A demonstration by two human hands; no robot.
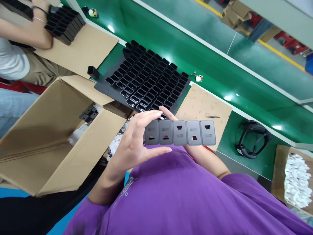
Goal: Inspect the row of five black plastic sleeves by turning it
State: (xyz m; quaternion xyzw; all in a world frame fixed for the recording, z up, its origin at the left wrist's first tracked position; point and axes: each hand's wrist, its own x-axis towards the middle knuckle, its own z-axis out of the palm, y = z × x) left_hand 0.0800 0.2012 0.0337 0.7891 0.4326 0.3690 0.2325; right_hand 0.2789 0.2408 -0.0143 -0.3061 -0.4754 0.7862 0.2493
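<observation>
I hold a row of several grey rectangular housings (180, 132) side by side in front of my purple shirt, their slotted faces towards me. My left hand (134, 142) grips the row's left end between fingers on top and thumb below. My right hand (169, 113) is mostly hidden behind the row; one finger shows above it and the forearm runs off to the right. Just beyond lies a black tray (146, 80) filled with several rows of black open-topped housings.
An open cardboard box (49, 137) stands at the left with a few black parts inside. Another person's arm rests by stacked black parts (64, 23) at top left. A cardboard sheet (202, 104), a black headset (253, 143) and a box of white pieces (297, 182) lie at the right.
</observation>
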